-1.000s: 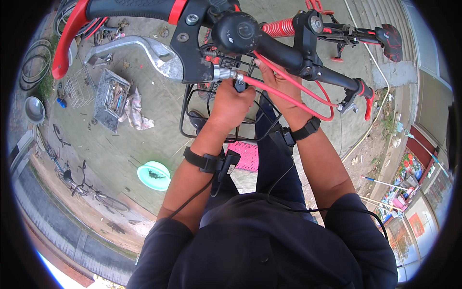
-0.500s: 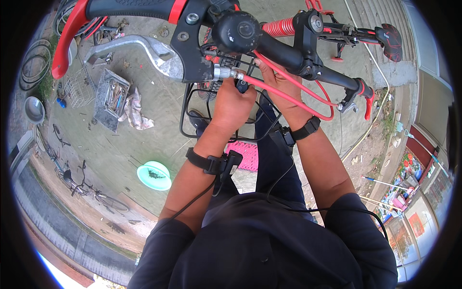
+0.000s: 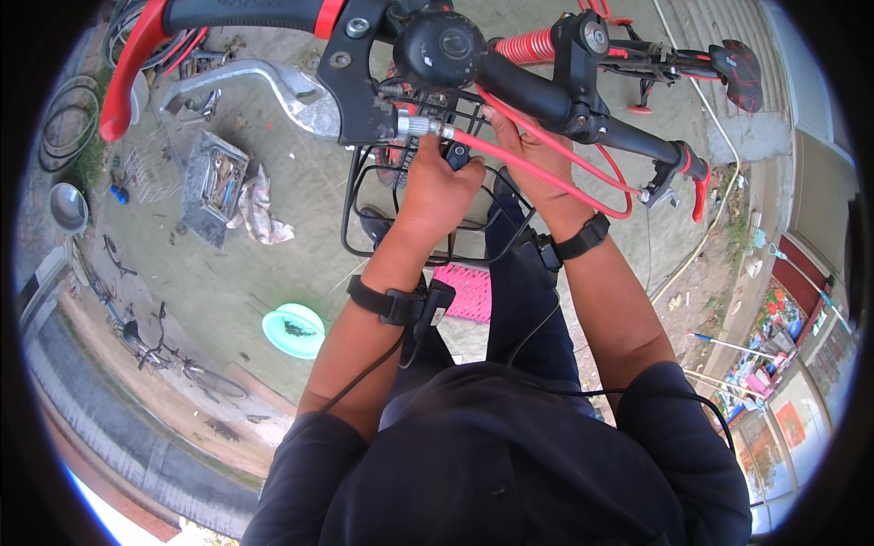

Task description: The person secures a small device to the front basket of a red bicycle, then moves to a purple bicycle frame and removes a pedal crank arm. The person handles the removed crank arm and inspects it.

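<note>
A bicycle's black handlebar [image 3: 523, 88] crosses the top, with a round black bell [image 3: 441, 49], a silver brake lever [image 3: 289, 95] and red cable housing [image 3: 519, 162]. Below the lever's barrel adjuster [image 3: 417, 125], my left hand [image 3: 435, 193] is closed on a small black piece with a rounded end [image 3: 457, 156]; its exact kind is unclear. My right hand [image 3: 539, 168] is raised behind the red housing, thumb up near the bar. The bar and housing hide most of its fingers. A black wire rack [image 3: 348, 214] shows below and behind my hands.
On the ground to the left are a tray of tools [image 3: 218, 182], a crumpled cloth [image 3: 259, 209], a pale green basin [image 3: 293, 330] and a metal bowl [image 3: 67, 207]. A pink woven seat [image 3: 462, 293] lies below the rack. A bicycle saddle [image 3: 736, 75] is at upper right.
The brake lever and bell have shifted slightly up and left in view, while the ground things moved a little right. Both hands keep nearly the same pose, the left still on the black piece.
</note>
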The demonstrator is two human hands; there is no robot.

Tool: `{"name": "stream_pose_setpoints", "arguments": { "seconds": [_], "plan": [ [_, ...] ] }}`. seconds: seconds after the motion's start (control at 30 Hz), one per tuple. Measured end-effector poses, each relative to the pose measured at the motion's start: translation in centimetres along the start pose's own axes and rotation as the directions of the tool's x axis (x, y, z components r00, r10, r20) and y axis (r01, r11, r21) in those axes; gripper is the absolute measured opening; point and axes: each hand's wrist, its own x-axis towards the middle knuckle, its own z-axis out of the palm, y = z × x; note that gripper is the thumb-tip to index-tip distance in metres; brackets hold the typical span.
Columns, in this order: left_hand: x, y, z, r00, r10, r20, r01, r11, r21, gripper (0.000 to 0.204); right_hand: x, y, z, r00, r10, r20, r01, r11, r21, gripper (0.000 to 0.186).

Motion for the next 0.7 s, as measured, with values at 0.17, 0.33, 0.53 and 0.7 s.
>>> {"name": "stream_pose_setpoints", "arguments": {
  "seconds": [0.17,0.33,0.53,0.7],
  "plan": [
    [-0.6,0.0,-0.7,0.995,-0.071,0.072,0.078,0.991,-0.111,0.039,0.1,-0.4,-1.0,0.997,-0.049,0.058,0.052,0.998,-0.039,0.026],
    [-1.6,-0.1,-0.8,0.986,-0.114,0.121,0.132,0.978,-0.161,0.041,-0.5,-0.4,-3.2,0.986,-0.107,0.126,0.115,0.992,-0.057,0.031],
    [-2.2,-0.6,-0.7,0.966,-0.204,0.158,0.248,0.902,-0.353,0.041,-1.8,0.8,-4.2,0.97,-0.233,-0.071,0.224,0.967,-0.12,0.032],
    [-2.3,-0.5,-0.7,0.965,-0.138,0.223,0.222,0.884,-0.411,0.029,-1.9,1.7,-4.0,1.0,-0.003,0.004,0.004,0.995,-0.102,0.028]
  ]
}}
